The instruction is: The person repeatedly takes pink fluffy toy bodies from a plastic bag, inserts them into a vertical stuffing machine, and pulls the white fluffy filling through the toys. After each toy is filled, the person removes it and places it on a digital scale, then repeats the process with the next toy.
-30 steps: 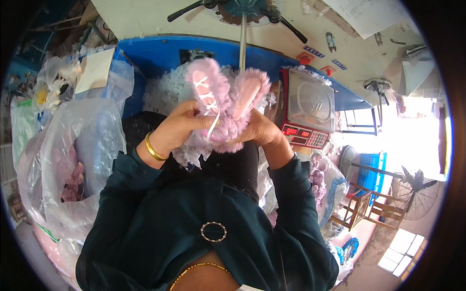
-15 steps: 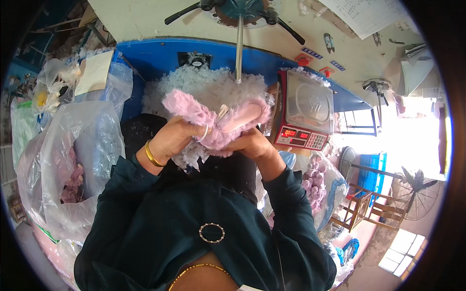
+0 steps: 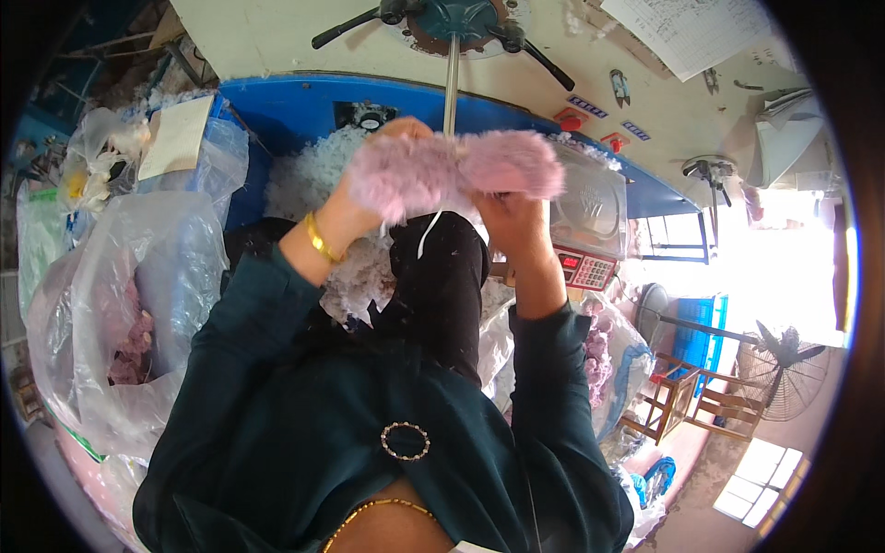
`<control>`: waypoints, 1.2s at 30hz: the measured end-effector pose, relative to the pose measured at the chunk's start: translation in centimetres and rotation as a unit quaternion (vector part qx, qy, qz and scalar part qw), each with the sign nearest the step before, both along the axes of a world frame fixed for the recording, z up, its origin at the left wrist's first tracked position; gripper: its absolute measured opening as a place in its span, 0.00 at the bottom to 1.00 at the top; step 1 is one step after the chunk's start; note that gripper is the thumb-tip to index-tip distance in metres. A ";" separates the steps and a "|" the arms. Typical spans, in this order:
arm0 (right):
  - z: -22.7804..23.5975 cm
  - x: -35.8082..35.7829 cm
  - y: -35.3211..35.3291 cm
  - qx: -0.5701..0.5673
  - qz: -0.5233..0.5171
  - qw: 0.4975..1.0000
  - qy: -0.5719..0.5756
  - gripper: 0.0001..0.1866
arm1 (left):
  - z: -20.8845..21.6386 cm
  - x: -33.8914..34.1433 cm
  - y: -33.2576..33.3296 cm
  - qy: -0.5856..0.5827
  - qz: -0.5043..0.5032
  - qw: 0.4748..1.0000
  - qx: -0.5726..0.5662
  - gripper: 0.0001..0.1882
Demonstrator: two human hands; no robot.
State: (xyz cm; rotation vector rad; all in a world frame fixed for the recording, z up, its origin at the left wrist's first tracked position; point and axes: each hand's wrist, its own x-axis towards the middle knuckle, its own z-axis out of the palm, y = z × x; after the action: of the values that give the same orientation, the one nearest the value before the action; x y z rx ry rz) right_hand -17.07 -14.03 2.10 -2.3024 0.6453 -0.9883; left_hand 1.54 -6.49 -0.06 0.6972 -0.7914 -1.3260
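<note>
A pink plush toy skin with fluffy, ear-like parts [image 3: 406, 175] is stretched between my hands, in front of the metal tube [image 3: 452, 88] of the filling machine. My left hand [image 3: 343, 217] grips its left side, the fingers partly hidden behind the plush. From below, my right hand [image 3: 514, 219] holds the right fluffy part; its fingertips are mostly covered. A white string [image 3: 429, 233] hangs from the underside. The plush hides the tube's end, so whether the tube is inside cannot be seen. White stuffing fluff [image 3: 309, 175] lies behind and below.
A red scale [image 3: 590, 263] stands right of my right hand. Clear bags hold pink plush pieces at left [image 3: 134, 341] and right [image 3: 599, 355]. Blue panels [image 3: 295, 97] border the fluff bin. Handles [image 3: 539, 60] jut from the machine, and snips [image 3: 620, 88] lie on the worktop.
Both hands have raised the plush away from my body, toward the tube, and turned it. The string now dangles beneath, and the plush overlaps part of the tube.
</note>
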 end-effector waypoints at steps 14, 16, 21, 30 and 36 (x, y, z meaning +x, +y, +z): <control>1.3 7.8 -2.5 -0.192 -0.247 0.943 0.114 0.18 | -1.8 3.4 -5.8 -0.151 -0.039 0.988 -0.015 0.20; 0.6 9.0 -6.7 -0.206 -0.293 0.926 0.115 0.16 | -0.8 3.3 -5.4 -0.106 -0.059 0.988 0.101 0.24; 0.9 9.2 -7.4 -0.160 -0.233 0.955 0.090 0.16 | -1.4 3.6 -5.4 -0.105 -0.031 0.987 0.119 0.25; -1.1 4.4 -2.8 0.130 -0.026 0.976 -0.175 0.13 | -2.3 2.6 -1.1 -0.317 -0.029 0.948 0.007 0.21; -1.3 5.2 -2.2 -0.225 -0.219 0.939 0.140 0.06 | -2.0 -0.6 -1.2 -0.681 0.284 0.650 -0.182 0.20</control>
State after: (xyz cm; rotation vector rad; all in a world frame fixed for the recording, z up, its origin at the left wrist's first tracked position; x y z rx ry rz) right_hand -11.83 -16.23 0.84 -2.8051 1.1947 -1.1016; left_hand 0.95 -7.73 -2.01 1.4540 -1.7525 0.2037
